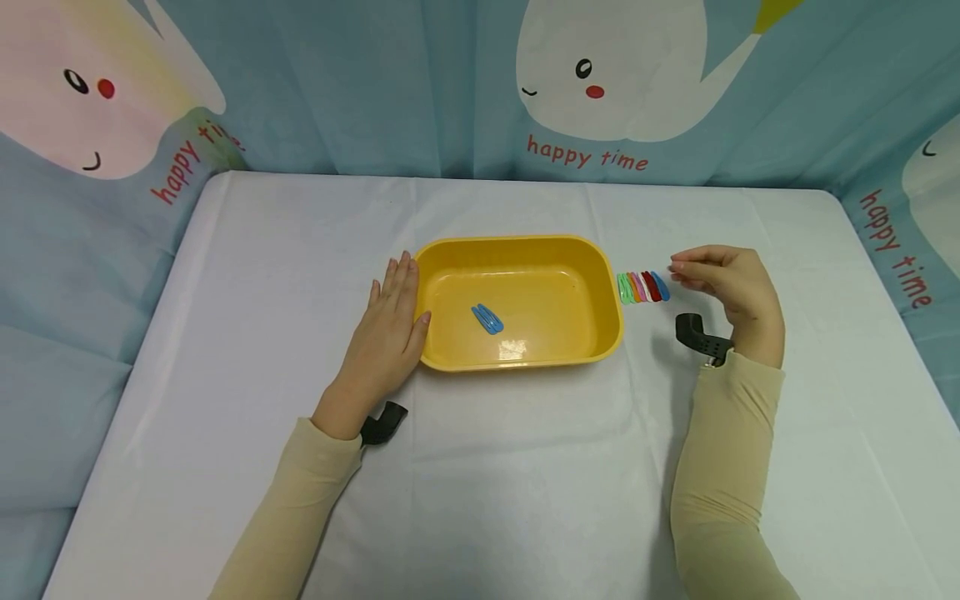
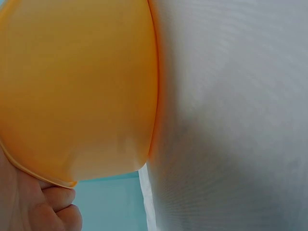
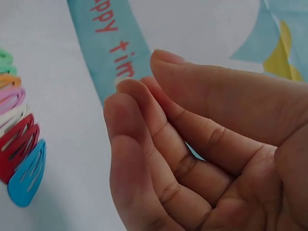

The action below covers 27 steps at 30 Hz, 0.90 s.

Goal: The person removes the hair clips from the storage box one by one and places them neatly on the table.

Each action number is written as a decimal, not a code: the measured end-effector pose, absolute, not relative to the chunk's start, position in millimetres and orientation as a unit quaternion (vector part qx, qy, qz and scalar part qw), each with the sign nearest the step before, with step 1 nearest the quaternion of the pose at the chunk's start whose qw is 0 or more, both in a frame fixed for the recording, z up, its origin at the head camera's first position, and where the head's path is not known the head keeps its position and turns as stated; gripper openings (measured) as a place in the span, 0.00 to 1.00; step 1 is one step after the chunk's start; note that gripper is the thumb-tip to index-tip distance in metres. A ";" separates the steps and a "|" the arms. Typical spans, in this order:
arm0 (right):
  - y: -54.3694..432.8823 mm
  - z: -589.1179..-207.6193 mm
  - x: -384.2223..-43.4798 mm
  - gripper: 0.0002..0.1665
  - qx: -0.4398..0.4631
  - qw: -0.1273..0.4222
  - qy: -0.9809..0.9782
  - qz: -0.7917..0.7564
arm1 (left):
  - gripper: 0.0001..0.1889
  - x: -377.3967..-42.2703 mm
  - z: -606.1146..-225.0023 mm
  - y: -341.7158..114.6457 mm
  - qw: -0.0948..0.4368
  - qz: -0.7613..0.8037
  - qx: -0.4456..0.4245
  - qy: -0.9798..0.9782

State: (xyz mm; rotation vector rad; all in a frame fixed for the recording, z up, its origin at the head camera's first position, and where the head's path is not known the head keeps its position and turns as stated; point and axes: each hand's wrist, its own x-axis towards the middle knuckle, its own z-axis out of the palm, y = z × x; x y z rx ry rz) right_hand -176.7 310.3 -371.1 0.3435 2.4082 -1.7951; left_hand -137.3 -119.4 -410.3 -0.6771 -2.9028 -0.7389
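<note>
My left hand (image 1: 382,333) rests along the left rim of a yellow tray (image 1: 517,365), fingers straight and thumb over the edge. In the left wrist view, part of that hand (image 2: 36,207) touches the rim beside the tray's outer wall (image 2: 86,86). Blue snap hair clips (image 1: 488,319) lie together inside the tray. Just right of it, several hair clips stand in a row, from green (image 1: 625,288) to dark red (image 1: 655,287) and blue (image 1: 661,286). My right hand (image 1: 731,279) hovers right of the blue clip, fingers loosely bent; the right wrist view shows nothing between thumb and fingers.
A white cloth (image 1: 510,492) covers the table. Blue curtains (image 1: 375,92) with whale prints hang behind it and at both sides. Black wrist mounts (image 1: 701,337) sit on both forearms.
</note>
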 end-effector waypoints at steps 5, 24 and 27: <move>304.7 -365.1 -175.6 0.07 0.101 0.053 0.803 -0.585 | 0.32 -137.2 -410.9 -119.8 0.033 -0.240 -0.221 -0.945; 281.9 -346.6 -173.5 0.06 0.036 0.043 0.821 -0.567 | 0.32 -137.2 -412.0 -119.5 0.039 -0.247 -0.222 -0.943; 277.6 -343.8 -172.9 0.06 0.029 0.043 0.825 -0.562 | 0.32 -137.4 -412.2 -119.2 0.041 -0.246 -0.221 -0.943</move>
